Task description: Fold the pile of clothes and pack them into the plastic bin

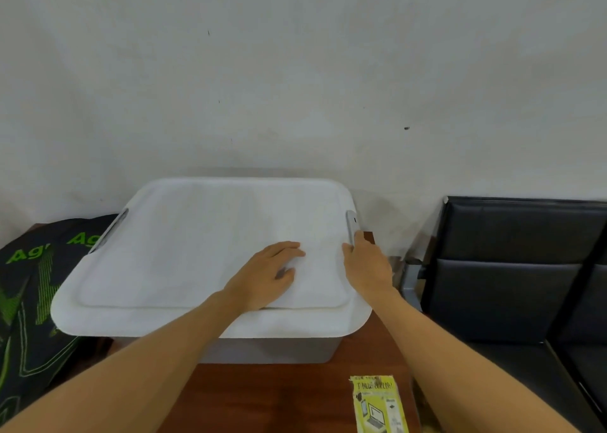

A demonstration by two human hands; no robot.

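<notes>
Head view: garment [29,301], dark with green print, lies loose at left, outside plastic bin [269,350]; lid [184,242] on, so folding and packing apparently outstanding; left hand [266,275] presses flat on lid; right hand [366,268] seems to clasp grey latch [350,225]; wooden table [279,396], yellow packet [377,406], black seats [509,268], white wall [295,71].

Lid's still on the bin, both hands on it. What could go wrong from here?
1. The bin sits near the right edge of the table; a tug by the right hand at the grey latch may slide it off.
2. The left hand rests on the lid, so it may fight the lift.
3. The yellow packet lies by the right forearm and may get swept away.
</notes>
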